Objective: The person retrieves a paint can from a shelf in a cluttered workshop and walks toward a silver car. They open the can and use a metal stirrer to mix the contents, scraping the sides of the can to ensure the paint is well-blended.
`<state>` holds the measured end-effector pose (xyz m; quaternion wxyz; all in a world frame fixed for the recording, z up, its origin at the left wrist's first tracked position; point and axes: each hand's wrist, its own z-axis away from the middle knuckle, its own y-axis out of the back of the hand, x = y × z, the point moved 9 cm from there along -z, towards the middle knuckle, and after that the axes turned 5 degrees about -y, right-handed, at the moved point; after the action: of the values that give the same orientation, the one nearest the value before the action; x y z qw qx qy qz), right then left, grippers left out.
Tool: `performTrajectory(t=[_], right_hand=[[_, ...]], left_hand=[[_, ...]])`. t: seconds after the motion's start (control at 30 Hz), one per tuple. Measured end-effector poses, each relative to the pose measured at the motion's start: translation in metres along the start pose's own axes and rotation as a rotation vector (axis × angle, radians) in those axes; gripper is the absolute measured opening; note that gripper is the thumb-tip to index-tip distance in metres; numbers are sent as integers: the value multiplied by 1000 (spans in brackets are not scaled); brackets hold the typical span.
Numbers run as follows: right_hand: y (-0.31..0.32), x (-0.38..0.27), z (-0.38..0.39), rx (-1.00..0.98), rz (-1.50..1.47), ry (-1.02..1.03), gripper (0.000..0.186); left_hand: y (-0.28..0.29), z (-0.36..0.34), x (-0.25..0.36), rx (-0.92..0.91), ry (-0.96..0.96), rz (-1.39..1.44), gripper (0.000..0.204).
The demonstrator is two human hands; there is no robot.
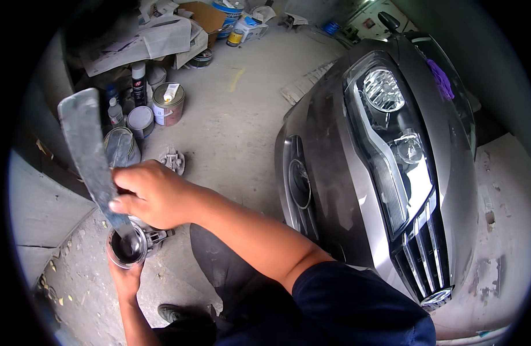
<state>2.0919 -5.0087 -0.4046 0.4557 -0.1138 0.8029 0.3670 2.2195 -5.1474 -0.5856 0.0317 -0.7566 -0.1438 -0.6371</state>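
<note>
A: Where the right hand (153, 196) crosses over toward the person's left, what is its state?

B: Thumb and fingers clamped on the stick (82, 144), flat and grey. It slants: wide end up, to the left of the hand and beyond it; narrow end inside the cup (143, 244).

A: Position of cup?

B: Just on the near side of the right hand, slightly left. Bright rim, dark glossy interior. Cannot tell whether the stick meets the bottom.

A: Left hand (125, 277)?

B: Closed around the cup from its near side; some fingers hidden. A metal fitting (158, 235) is just right of the cup, partly covered.

A: Farther off?

B: Beyond the right hand: a bucket (132, 154), a tin (140, 121), a black spray can (139, 85), and a can (168, 115) with a white tube (171, 92) on its lid. Well to its right: a grey car (334, 167), headlight (385, 92) facing up.
</note>
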Motion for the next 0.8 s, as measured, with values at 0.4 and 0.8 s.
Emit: performTrajectory(t=[0.4,0.8], right_hand=[[-42,-21,-3,-47,17,118,15],[-78,-66,3,-300,-91,301,10]], left_hand=[[-7,-1,7,-2,7,11,74],[33,12,-7,57,-30,-323,80]])
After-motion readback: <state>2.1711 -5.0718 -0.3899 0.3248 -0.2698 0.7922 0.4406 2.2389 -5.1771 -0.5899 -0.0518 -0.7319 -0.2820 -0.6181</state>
